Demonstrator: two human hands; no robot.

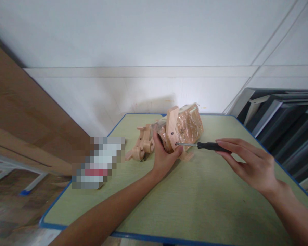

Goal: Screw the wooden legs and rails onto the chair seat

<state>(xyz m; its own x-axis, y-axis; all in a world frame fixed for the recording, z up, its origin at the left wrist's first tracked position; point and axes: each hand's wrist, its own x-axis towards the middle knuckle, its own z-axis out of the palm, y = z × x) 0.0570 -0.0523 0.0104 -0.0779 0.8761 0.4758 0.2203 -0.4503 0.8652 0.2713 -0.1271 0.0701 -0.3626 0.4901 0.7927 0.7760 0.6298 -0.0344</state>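
Tilted up on the table is a wooden block assembly wrapped in clear plastic [191, 124], with a pale wooden bracket [172, 123] across its near side. My left hand [164, 153] is closed around the lower left of this assembly, thumb against the bracket's bottom end. Between the fingers of my right hand [248, 164] is the black handle of a screwdriver [210, 146]. Its metal shaft points left, and the tip meets a dark screw hole low on the bracket. Another dark hole shows higher up. My left fingers behind the assembly are partly hidden.
Left of the assembly lies another wooden piece with rounded parts [141, 143]. A blurred-out white and red item [99, 164] sits at the left edge of the green table [195, 205]. Dark flat panels [284, 119] lean at right, brown cardboard [36, 112] at left, a white wall behind.
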